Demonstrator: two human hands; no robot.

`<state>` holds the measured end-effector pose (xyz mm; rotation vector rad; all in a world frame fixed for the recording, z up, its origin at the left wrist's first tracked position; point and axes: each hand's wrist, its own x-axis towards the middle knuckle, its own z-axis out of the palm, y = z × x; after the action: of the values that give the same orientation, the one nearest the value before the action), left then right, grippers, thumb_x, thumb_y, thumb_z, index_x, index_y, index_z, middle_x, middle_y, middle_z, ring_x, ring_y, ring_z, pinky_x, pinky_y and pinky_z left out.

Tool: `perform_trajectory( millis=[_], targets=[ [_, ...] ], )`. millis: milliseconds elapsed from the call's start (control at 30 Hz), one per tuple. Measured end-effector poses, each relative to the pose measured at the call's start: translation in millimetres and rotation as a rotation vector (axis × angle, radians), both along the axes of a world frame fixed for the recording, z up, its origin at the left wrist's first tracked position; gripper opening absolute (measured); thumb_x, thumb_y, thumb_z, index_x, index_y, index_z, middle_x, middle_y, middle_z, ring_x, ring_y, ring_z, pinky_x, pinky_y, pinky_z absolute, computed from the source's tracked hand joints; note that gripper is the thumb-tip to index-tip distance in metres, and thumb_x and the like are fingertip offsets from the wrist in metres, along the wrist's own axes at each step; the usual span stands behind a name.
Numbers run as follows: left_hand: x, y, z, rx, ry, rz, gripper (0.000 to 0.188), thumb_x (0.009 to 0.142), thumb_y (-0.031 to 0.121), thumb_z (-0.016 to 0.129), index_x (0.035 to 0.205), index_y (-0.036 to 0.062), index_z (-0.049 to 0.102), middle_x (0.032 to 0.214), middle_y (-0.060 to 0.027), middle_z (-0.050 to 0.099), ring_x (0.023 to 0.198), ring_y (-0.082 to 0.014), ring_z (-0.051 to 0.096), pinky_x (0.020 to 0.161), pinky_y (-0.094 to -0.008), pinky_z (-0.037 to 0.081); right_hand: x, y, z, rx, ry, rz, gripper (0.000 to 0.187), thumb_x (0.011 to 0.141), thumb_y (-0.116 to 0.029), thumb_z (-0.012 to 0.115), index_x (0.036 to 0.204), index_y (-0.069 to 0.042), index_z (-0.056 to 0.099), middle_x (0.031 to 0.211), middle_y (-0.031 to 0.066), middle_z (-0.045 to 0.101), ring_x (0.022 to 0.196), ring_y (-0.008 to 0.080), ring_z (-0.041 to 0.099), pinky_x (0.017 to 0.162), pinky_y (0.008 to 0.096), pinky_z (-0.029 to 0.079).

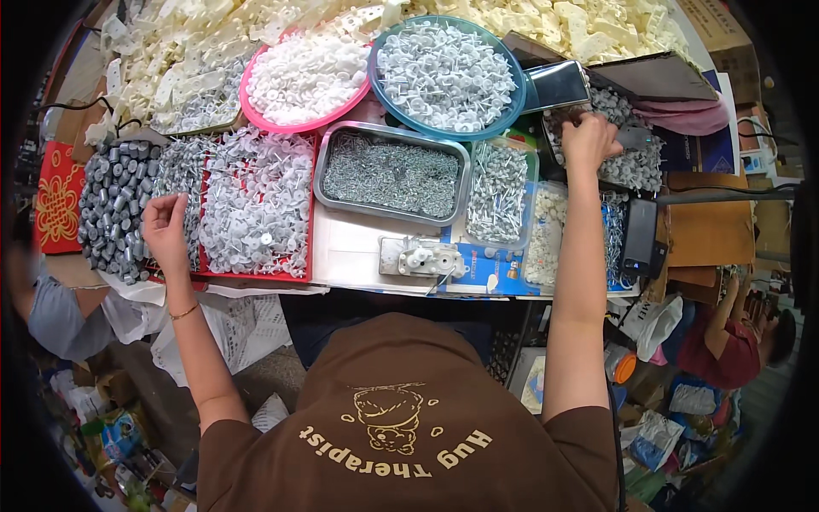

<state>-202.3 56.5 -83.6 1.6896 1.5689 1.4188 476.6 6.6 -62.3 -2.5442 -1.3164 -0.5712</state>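
My left hand (165, 225) is at the left of the table, fingers curled together, between a heap of grey metal cylinders (118, 200) and a pile of small metal pins (181, 165). What its fingertips hold, if anything, is too small to tell. Out to the right, my right hand (590, 140) reaches over a bin of grey-white small parts (636, 162), its fingers bent together and their tips partly hidden. Between my arms, a small cream plastic mechanism with white gears (420, 258) lies on the table near the front edge, touched by neither hand.
Nearby stand a red tray (312, 213) of white-headed pins, a metal tray (321, 183) of tiny metal parts, a pink basin (245, 85) and a teal basin (372, 68). Cream plastic casings (589, 26) pile up behind. A black device (641, 239) stands at right. Other people sit at both sides.
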Motion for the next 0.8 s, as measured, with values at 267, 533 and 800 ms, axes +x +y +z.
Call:
perform_trajectory(
  millis=[267,533,800],
  targets=[
    [57.5,-23.4,26.6,-0.257,-0.309,-0.100,0.017,0.095,0.004,0.069,0.111,-0.0005,0.069,0.103,-0.0028,0.070,0.093,-0.0089,0.065,0.085,-0.0220,0.050,-2.5,9.0,-7.3,-0.098,-0.098,-0.117,0.035,0.071,-0.032,0.080,0.100,-0.014,0.078,0.109,0.0106,0.070,0.112,0.0362,0.057,0.094,0.0564,0.037],
    [139.0,-62.1,58.2,-0.317,-0.401,-0.298,0.017,0.087,-0.005,0.072,0.104,-0.0023,0.071,0.097,-0.0044,0.071,0.088,-0.0091,0.064,0.080,-0.0223,0.051,-36.5,-54.5,36.9,0.590,0.680,0.258,0.023,0.086,-0.016,0.077,0.098,0.000,0.065,0.090,0.0085,0.069,0.083,0.0188,0.069,0.072,0.0334,0.054],
    [213.0,-104.9,51.9,-0.373,-0.251,-0.601,0.020,0.090,-0.003,0.067,0.108,-0.0009,0.076,0.095,-0.0069,0.073,0.089,-0.0108,0.066,0.080,-0.0248,0.051,-193.0,-148.3,85.9,-0.077,1.137,0.783,0.012,0.088,0.000,0.071,0.099,0.004,0.069,0.084,0.0097,0.074,0.077,0.0145,0.072,0.070,0.0251,0.055]
  ],
)
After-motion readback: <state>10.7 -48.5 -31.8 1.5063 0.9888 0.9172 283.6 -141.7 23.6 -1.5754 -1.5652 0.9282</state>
